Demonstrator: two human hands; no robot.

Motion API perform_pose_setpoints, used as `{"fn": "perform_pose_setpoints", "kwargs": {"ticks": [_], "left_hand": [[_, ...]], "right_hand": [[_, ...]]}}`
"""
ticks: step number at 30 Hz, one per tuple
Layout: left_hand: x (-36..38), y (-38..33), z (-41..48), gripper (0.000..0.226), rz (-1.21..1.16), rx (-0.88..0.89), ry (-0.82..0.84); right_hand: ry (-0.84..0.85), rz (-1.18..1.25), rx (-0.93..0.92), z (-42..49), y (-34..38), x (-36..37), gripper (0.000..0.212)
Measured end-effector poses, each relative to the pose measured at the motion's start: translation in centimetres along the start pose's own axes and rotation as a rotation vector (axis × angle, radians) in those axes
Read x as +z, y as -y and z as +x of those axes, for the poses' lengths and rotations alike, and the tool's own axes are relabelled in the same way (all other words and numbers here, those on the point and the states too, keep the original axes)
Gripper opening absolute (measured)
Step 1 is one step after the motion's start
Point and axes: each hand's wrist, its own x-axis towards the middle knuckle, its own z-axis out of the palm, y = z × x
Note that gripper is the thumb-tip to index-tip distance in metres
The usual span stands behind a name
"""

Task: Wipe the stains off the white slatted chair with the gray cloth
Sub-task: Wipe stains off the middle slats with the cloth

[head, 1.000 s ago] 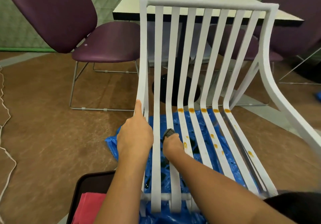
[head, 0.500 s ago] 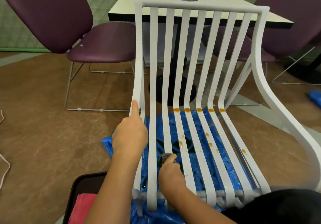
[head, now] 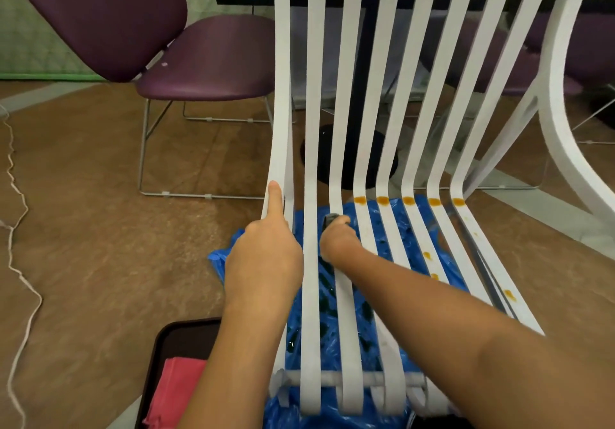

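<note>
The white slatted chair (head: 315,95) stands upright, seat toward the viewer; orange stains (head: 382,200) dot the bend of the five slats on the right and spot the seat; the gray cloth (head: 330,219), mostly hidden, sits bunched on a left-side slat.

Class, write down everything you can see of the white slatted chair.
The white slatted chair looks like painted metal or plastic: flat slats run down the back, bend and continue as the seat to a round front bar. Orange stains mark five slats at the bend; smaller spots dot the seat. The left hand grips its left edge; the right hand presses a gray cloth on an inner slat. Blue sheeting lies beneath.
</note>
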Motion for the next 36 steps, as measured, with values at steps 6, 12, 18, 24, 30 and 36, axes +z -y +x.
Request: {"fn": "perform_pose_setpoints", "kwargs": {"ticks": [6, 12, 18, 24, 30, 36], "left_hand": [[-0.1, -0.1, 0.0, 0.08, -0.002, -0.012, -0.006], [0.2, -0.4, -0.1, 0.08, 0.018, -0.026, -0.018], [0.4, -0.3, 0.1, 0.08, -0.011, -0.031, -0.003], [0.2, -0.6, 0.2, 0.079, -0.007, -0.065, 0.01], [-0.1, -0.7, -0.3, 0.075, -0.05, -0.052, -0.007], [-0.1, -0.8, -0.3, 0.074, -0.05, -0.053, -0.011]], "right_hand": [[-0.011, -0.098, -0.081, 6.8, 1.1, 1.2, 0.038], [-0.118, 0.015, -0.115, 8.0, 4.1, -1.2, 0.04], [-0.12, 0.615, 0.058, 8.1, 4.5, -2.3, 0.049], [-0.156, 0.493, -0.029, 6.7, 3.3, -1.6, 0.044], [-0.161, 0.225, -0.127, 3.6, 0.5, -0.5, 0.036], [-0.12, 0.057, -0.111, -1.1, -1.9, 0.8, 0.036]]}}
